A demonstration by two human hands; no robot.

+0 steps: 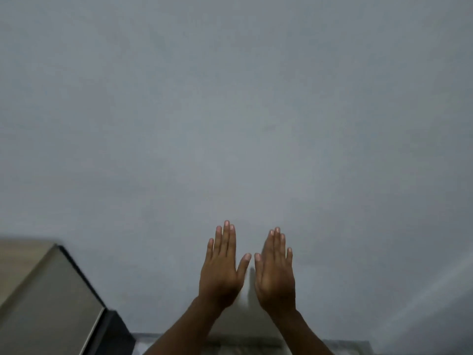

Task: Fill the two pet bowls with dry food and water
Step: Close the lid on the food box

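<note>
My left hand (222, 270) and my right hand (275, 272) are raised side by side in front of a plain grey wall, backs towards me, fingers stretched out and pointing up. Both hands hold nothing, and a narrow gap separates their thumbs. No pet bowls, food or water are in view.
The grey wall (230, 111) fills most of the view. A beige cabinet or appliance (43, 298) with a dark edge stands at the lower left. A thin strip of patterned counter surface (243, 348) shows along the bottom edge between my forearms.
</note>
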